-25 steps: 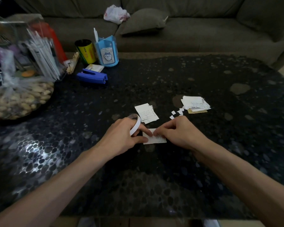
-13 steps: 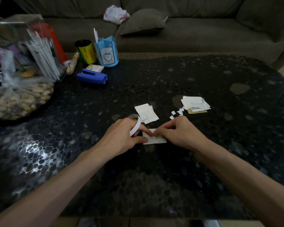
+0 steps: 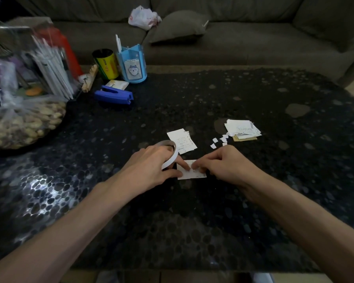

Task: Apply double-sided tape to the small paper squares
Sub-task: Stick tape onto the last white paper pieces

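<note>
While both hands work mid-desk [image 3: 192, 231], the nearest item is the white rectangular paper slip [image 3: 194, 174]. It lies flat, long axis left-right, roughly parallel to the near edge.

Left hand [image 3: 151, 166] grips the white roll of double-sided tape [image 3: 170, 155], fingers curled through it, with the forefinger out straight onto the slip's left end. Roll sits tilted on edge just left of the slip, hole facing up and toward the far-left corner.

Right hand [image 3: 227, 166]: fingers [image 3: 198, 166] curled, tips bunched on the slip's far edge. Pinching a tape end or just pressing, can't tell.

Progress, my read: tape is going onto this slip now, not finished. Just beyond the right hand, small white paper squares [image 3: 219, 140] lie scattered loose, pointing every way. No tape visible on them, though they're too small to be sure. Most of the job looks left.

Beyond the roll is a printed white receipt [image 3: 182, 140], long axis toward the far edge. Further right, a messy stack of white papers [image 3: 242, 129]. Far-left corner: blue stapler [image 3: 113, 94], blue pen holder [image 3: 132, 66].
</note>
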The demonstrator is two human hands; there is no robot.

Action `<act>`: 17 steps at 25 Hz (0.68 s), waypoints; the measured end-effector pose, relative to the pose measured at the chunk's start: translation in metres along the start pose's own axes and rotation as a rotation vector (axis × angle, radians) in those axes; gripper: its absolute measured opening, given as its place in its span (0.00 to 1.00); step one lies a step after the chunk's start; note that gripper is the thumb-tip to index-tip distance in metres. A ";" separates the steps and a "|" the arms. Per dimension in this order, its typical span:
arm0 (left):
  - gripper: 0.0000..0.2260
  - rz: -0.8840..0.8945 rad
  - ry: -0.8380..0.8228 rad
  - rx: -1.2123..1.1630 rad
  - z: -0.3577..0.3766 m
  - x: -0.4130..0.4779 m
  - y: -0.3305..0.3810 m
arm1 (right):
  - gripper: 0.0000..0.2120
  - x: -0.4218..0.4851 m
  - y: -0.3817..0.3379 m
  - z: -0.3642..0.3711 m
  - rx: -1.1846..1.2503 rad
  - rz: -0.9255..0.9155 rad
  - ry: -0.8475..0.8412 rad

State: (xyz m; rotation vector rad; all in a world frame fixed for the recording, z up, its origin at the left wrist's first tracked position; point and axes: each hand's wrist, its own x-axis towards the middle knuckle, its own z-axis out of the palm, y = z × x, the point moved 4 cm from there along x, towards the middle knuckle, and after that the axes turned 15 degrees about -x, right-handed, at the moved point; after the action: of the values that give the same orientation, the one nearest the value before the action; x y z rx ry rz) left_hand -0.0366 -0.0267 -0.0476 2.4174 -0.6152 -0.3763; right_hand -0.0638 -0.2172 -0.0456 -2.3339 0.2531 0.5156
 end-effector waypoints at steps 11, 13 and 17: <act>0.11 -0.003 0.008 -0.070 0.000 0.001 -0.002 | 0.08 0.011 0.001 -0.001 -0.204 -0.076 0.190; 0.11 0.002 0.011 -0.066 0.001 0.002 -0.001 | 0.10 0.011 -0.004 0.002 -0.253 -0.100 0.234; 0.11 0.014 0.036 -0.079 0.001 0.001 -0.002 | 0.09 0.011 -0.006 0.003 -0.351 -0.124 0.250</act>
State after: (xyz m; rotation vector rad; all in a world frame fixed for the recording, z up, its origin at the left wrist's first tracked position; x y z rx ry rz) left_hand -0.0356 -0.0267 -0.0501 2.3384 -0.5896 -0.3440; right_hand -0.0532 -0.2112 -0.0490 -2.7384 0.1404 0.2184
